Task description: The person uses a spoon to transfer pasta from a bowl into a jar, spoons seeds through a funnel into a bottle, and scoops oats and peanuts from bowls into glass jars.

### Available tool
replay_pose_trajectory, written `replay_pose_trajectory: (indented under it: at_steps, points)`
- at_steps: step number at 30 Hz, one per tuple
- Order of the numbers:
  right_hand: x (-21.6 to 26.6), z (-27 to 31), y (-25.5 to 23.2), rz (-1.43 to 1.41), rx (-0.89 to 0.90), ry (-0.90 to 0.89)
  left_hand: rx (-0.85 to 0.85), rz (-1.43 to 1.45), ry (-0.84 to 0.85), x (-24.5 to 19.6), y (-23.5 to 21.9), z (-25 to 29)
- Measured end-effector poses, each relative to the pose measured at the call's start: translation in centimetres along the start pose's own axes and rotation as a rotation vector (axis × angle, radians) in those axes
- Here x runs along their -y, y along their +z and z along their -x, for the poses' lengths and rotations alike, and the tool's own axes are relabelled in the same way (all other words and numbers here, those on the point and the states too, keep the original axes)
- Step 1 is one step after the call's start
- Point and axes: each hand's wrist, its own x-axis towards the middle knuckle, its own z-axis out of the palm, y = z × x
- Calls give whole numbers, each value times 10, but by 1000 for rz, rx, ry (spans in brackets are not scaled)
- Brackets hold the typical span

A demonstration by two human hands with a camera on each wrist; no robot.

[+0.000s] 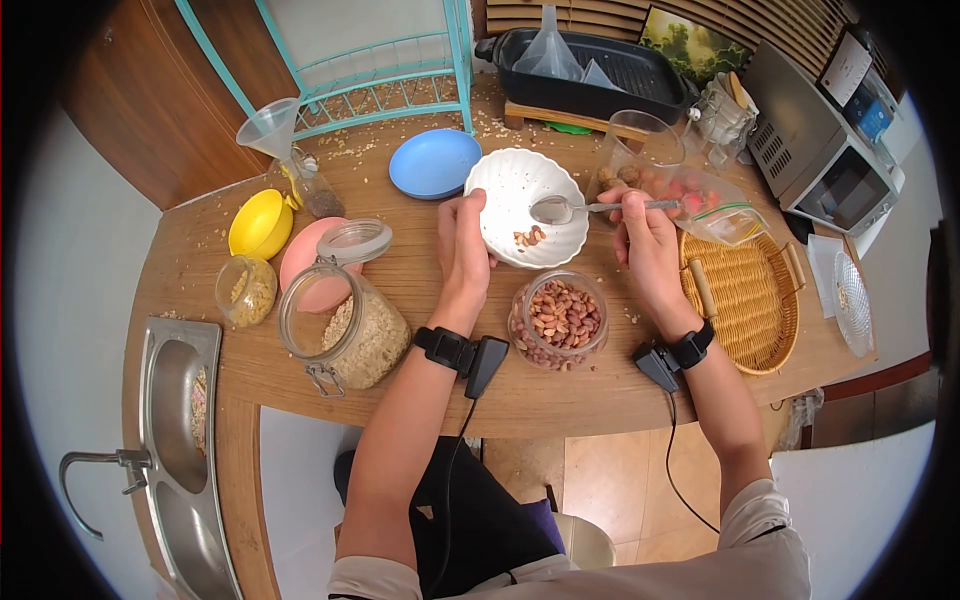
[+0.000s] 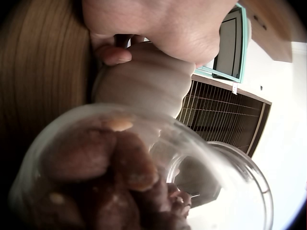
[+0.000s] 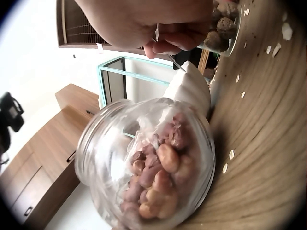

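Note:
My left hand point(image 1: 465, 245) grips the left side of a white fluted bowl point(image 1: 510, 185), thumb at its rim. In the left wrist view, its fingers curl round the side of that bowl point(image 2: 144, 79). A few peanuts point(image 1: 530, 237) lie at the bottom of the bowl. With fingers curled round its handle, my right hand point(image 1: 650, 250) holds a metal spoon point(image 1: 550, 209), whose head is over the bowl. Between my forearms stands an open glass jar point(image 1: 513, 328) of peanuts point(image 1: 565, 310). This jar point(image 3: 91, 153) fills much of the right wrist view.
An open clip-top jar point(image 1: 385, 345) of oats stands left, beside a pink plate point(image 1: 305, 250). Behind are a yellow bowl point(image 1: 258, 228), a blue plate point(image 1: 435, 163) and a funnel point(image 1: 270, 128). A wicker basket point(image 1: 750, 300) and a glass container point(image 1: 640, 140) stand right. Oat flakes are scattered about.

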Motion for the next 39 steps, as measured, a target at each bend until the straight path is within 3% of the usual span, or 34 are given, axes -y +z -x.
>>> replay_pose_trajectory:
  at_steps: [11,28,39]
  points:
    - [0,1,-1,-48,-1,114,-6,2,2,-1,1,1]
    - [3,1,-2,-291,165,315,-15,22,8,-6,4,5]
    - [4,0,-1,-424,138,401,-20,12,7,-6,4,5]
